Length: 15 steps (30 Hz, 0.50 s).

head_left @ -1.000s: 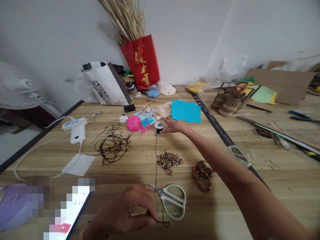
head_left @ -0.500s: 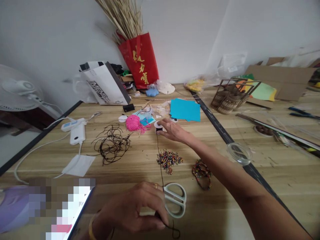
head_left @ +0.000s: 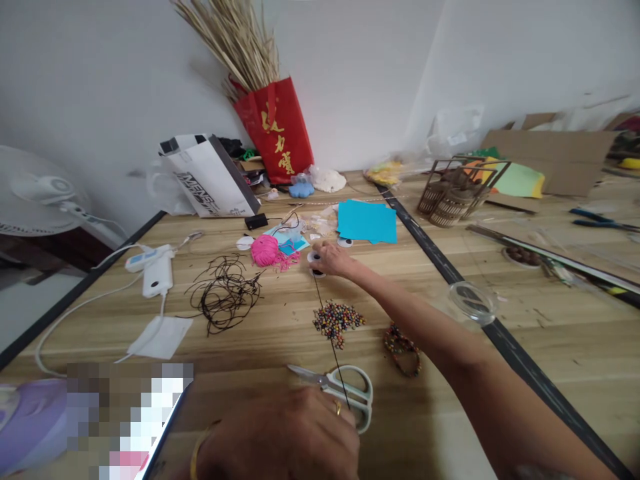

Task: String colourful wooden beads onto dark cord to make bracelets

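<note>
My right hand (head_left: 332, 259) reaches across the table with its fingers closed around a small white spool (head_left: 315, 261) of black cord. From the spool the black cord (head_left: 326, 313) runs taut toward me, passing over a heap of colourful beads (head_left: 338, 321) and the scissors. Near the front edge my left hand (head_left: 305, 433), wearing a ring and a bracelet, is closed on the cord's near part; its fingertips are turned out of sight. White-handled scissors (head_left: 367, 383) lie just beyond it, blades pointing left. Strung bead bracelets (head_left: 403, 350) lie under my right forearm.
A tangle of black cord (head_left: 225, 293) and a pink yarn ball (head_left: 265, 249) lie to the left. Blue paper sheets (head_left: 367, 221) are behind my right hand. A round clear lid (head_left: 472, 301) sits right. A power strip (head_left: 157, 270) and a pixelated phone screen (head_left: 155, 427) are on the left.
My left hand has moved slightly right and down, drawing the cord from slack to straight. The scissors' blades have come into view. My right hand stays at the spool, and the view has shifted slightly.
</note>
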Available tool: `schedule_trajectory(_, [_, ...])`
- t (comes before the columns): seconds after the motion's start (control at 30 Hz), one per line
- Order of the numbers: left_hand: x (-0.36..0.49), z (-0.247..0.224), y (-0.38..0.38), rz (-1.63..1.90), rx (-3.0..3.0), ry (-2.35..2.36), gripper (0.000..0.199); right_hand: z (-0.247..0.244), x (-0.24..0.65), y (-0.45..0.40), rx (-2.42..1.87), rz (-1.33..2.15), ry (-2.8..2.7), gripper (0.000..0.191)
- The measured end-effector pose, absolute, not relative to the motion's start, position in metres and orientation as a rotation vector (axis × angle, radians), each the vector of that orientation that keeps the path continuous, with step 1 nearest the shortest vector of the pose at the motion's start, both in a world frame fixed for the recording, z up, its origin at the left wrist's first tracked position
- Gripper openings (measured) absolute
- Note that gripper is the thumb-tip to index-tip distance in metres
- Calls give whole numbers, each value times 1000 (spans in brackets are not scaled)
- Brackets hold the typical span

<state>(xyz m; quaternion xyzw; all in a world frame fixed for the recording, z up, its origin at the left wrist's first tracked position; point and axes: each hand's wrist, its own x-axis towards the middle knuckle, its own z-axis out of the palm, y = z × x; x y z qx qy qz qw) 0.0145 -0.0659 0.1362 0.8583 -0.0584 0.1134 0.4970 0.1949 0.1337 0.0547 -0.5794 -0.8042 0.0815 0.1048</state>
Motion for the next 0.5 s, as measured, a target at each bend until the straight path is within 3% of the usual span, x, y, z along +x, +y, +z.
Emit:
schedule_trajectory(0.07, [11,138,-66,261,2064,-147,30,53,199,146,-1646,296,-2416,41])
schedule_trajectory(0.2, [4,140,-65,265,2049,19,28,52,212,168,-1550,361,-2472,53])
schedule_trajectory(0.5, [6,131,-52,294,2044,177,19,57,214,175,-1495,334,-2424,60])
